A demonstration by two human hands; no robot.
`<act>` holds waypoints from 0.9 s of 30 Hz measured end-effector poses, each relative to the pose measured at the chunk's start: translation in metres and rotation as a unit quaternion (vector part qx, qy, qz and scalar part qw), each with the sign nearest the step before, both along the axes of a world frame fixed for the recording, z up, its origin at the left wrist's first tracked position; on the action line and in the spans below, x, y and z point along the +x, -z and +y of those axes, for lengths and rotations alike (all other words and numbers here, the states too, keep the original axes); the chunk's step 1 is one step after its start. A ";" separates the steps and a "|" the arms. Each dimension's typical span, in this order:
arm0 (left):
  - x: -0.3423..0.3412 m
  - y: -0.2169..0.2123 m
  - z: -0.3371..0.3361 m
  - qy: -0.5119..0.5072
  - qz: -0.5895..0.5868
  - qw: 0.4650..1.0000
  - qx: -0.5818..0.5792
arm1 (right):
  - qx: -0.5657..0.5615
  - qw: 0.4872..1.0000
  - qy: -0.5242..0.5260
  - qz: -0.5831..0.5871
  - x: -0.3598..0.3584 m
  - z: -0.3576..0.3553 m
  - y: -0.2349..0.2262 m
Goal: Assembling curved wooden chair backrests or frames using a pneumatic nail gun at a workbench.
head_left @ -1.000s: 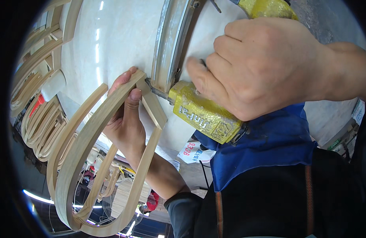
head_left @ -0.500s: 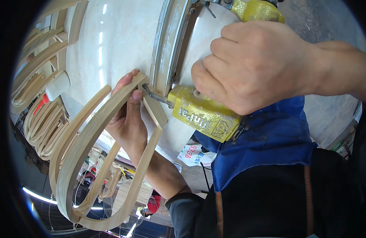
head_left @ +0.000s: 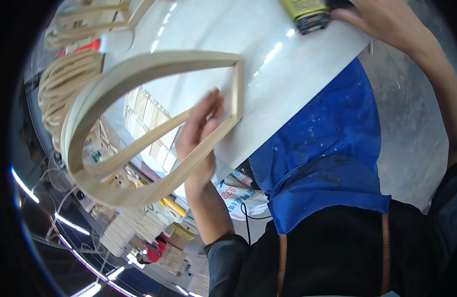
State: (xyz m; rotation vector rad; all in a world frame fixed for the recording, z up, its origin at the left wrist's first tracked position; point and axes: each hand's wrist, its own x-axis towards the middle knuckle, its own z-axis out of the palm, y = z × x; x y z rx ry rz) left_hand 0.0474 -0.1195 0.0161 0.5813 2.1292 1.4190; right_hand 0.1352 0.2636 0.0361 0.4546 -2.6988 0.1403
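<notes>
A curved, teardrop-shaped pale wooden frame (head_left: 154, 190) stands tilted at the left, its short straight end (head_left: 237, 91) over the white tabletop. My left hand (head_left: 201, 121) reaches up inside the frame, its wrist behind the near curved bar. The fingers are stretched out, somewhat blurred, and do not close round the wood. At the top right lies a yellow nail gun (head_left: 307, 15) on the tabletop, partly cut off by the picture's edge. My right hand (head_left: 382, 22) is beside it, thumb pointing to its dark end; the other fingers are hidden beyond the edge.
The white tabletop (head_left: 278, 79) ends along a slanting edge by my blue apron (head_left: 332, 133). Stacked curved wooden frames (head_left: 67, 89) stand at the far left, near a white container with a red part (head_left: 114, 40). A white printed bag (head_left: 240, 198) lies below the table edge.
The nail gun has left the frame's corner and moved to the upper right. The frame has turned, its straight end swinging right. My left hand has let go of its corner.
</notes>
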 end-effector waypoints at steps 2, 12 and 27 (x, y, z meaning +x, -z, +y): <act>0.024 -0.004 -0.034 -0.027 0.040 0.999 -0.026 | 0.061 0.997 0.016 -0.046 0.004 -0.014 -0.014; -0.003 -0.004 -0.181 -0.093 0.437 0.796 -0.409 | -0.382 0.924 -0.001 -0.015 -0.044 -0.145 -0.003; -0.003 -0.006 -0.194 0.004 0.563 0.729 -0.390 | -0.485 0.874 0.014 0.042 0.018 -0.207 0.042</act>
